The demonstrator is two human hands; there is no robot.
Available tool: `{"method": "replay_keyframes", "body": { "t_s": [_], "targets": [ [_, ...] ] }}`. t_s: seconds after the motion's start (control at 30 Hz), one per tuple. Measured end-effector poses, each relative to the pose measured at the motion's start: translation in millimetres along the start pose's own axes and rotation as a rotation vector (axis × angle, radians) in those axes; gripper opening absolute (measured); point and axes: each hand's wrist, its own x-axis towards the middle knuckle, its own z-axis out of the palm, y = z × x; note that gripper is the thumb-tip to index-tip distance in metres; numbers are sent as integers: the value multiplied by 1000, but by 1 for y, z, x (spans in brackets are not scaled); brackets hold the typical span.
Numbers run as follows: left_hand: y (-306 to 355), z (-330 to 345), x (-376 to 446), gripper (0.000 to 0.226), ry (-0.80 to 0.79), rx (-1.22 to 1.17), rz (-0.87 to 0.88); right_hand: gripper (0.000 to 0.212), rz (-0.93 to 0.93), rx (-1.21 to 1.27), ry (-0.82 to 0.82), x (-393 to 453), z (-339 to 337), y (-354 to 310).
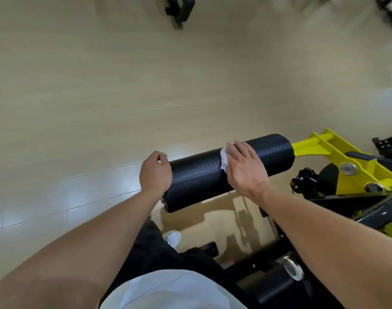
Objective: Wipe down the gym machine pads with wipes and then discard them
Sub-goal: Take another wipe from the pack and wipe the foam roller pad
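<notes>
Both hands are on the black roller pad [212, 172]: his left hand [156, 172] curls round its near end, likely steadying it, while his right hand [246, 168] lies flat, fingers straight, pressing the white wipe [224, 160] against the pad's middle to scrub.

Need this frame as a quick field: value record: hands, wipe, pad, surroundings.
left hand: curled over the pad's near end, steadying it
right hand: fingers flat, pressing the wipe onto the pad
wipe: white, crumpled, mostly under the fingers
roller pad: black, textured cylinder, horizontal
machine frame: yellow, at the pad's far end
floor: light wood
stage: wiping underway, wipe not discarded
</notes>
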Motion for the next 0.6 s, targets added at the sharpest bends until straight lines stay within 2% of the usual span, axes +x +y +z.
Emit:
{"method": "replay_keyframes", "body": {
  "t_s": [0.1,0.13,0.23,0.33,0.4,0.5,0.6],
  "targets": [
    [0,1,1,24,1,22,34,30,-6,197,13,5,-6,-30],
    [-1,1,1,25,-2,23,39,30,15,233,14,4,-5,-39],
    [-4,3,3,28,-3,-10,24,54,46,274,51,-11,14,-77],
    [-7,5,5,31,8,-41,-8,62,-165,263,42,-27,25,-113],
    [-6,3,4,30,12,-27,-2,63,-206,165,26,-22,23,-102],
    [-5,2,3,30,12,-8,12,60,-61,82,29,-11,10,-65],
    [-6,2,2,30,12,-12,23,42,21,46,55,-3,0,-64]
  ]
}}
